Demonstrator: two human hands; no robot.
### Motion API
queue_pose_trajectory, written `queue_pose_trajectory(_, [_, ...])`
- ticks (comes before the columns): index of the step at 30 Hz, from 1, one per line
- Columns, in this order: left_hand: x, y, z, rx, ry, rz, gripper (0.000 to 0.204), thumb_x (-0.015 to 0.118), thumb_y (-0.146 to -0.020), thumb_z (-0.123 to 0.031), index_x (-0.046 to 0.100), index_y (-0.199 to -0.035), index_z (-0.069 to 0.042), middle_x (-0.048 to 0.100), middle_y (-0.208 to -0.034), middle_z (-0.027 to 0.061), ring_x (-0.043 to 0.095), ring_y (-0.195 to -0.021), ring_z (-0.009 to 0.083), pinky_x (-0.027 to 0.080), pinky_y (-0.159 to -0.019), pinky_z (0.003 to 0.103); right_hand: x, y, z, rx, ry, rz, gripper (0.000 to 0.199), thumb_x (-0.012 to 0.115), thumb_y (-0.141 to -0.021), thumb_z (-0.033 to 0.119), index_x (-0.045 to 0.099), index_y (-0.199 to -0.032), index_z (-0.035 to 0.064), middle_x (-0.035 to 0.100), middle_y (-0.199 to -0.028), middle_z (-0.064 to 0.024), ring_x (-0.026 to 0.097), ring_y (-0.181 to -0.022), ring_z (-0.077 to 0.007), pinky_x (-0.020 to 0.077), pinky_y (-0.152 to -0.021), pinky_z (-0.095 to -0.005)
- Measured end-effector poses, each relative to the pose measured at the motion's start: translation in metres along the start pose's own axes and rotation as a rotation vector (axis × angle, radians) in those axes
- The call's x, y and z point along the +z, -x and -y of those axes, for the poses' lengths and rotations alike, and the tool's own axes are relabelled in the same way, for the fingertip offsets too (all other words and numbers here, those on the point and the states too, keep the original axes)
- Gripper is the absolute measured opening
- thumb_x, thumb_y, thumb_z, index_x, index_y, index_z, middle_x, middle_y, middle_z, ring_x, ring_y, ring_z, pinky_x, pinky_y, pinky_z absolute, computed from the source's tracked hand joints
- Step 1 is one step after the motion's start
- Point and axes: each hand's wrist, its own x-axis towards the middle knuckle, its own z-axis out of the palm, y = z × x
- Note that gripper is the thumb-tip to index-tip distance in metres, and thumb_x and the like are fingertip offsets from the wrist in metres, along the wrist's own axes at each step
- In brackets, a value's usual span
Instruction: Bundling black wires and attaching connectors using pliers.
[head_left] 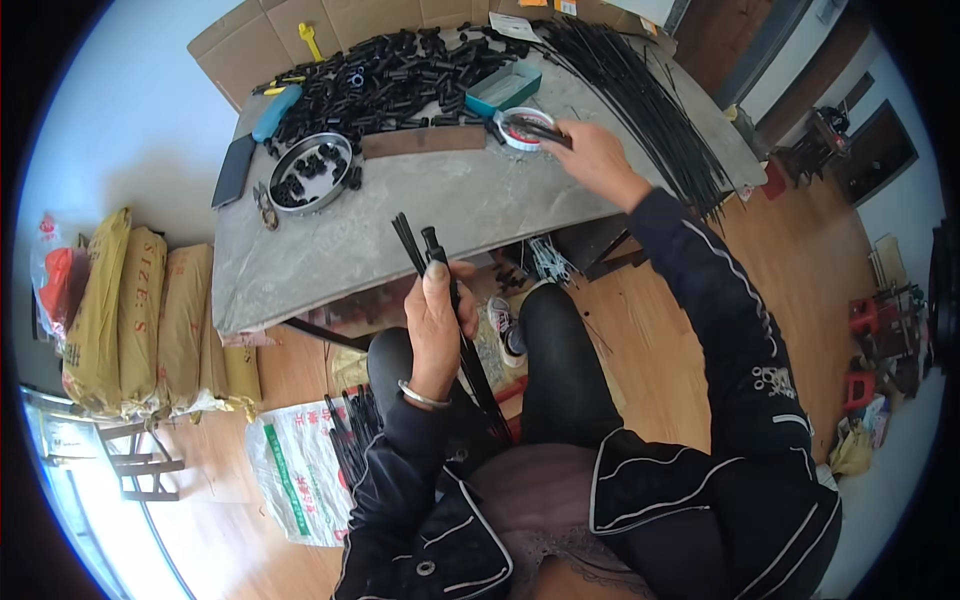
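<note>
My left hand is closed round a bundle of thin black rods, held upright above my lap. In the same grip stands a thicker black tubular piece with a knobbed top. My right hand reaches over the table and grips a slim dark tool; I cannot make out its kind. The tool's far end lies over a small round white tub with something red inside. Behind the tub sits a teal rectangular tray.
Black tubular parts are heaped at the table's back. Long black rods lie at its right. On the left are a round metal tray of small black pieces and snips. Yellow sacks stand on the floor.
</note>
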Motion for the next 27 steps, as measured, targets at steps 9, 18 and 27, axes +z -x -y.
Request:
queue_pose_trajectory(9, [0.001, -0.009, 0.006, -0.031, -0.053, -0.006, 0.054, 0.041, -0.1, -0.049, 0.056, -0.102, 0.004, 0.042, -0.057, 0.0, 0.04, -0.044, 0.0083, 0.033, -0.042, 0.023, 0.038, -0.08, -0.013, -0.091, 0.101, 0.175, 0.023, 0.064, -0.084, 0.028, 0.068, -0.092, 0.0073, 0.066, -0.083, -0.016, 0.063, -0.083, -0.0349, 0.0465, -0.072, -0.045])
queue_pose_trajectory(18, [0.001, -0.01, 0.008, -0.041, -0.015, 0.0, 0.05, 0.044, -0.099, -0.047, 0.058, -0.102, 0.0, 0.043, -0.058, -0.0007, 0.041, -0.046, 0.0072, 0.032, -0.043, 0.022, 0.041, -0.083, -0.018, -0.044, 0.157, 0.048, 0.026, 0.062, -0.085, 0.028, 0.065, -0.097, 0.0054, 0.066, -0.086, -0.0191, 0.063, -0.085, -0.0385, 0.0478, -0.076, -0.0471])
queue_pose_trajectory(27, [0.0, 0.019, -0.009, 0.058, -0.09, -0.038, 0.058, 0.039, -0.099, -0.052, 0.055, -0.108, 0.003, 0.048, -0.068, 0.0017, 0.044, -0.05, 0.0079, 0.036, -0.046, 0.021, 0.004, 0.019, 0.038, 0.202, -1.358, 0.62, 0.026, 0.055, -0.089, 0.025, 0.046, -0.07, 0.0107, 0.042, -0.063, 0.0032, 0.039, -0.056, -0.0075, 0.0361, -0.055, -0.0254])
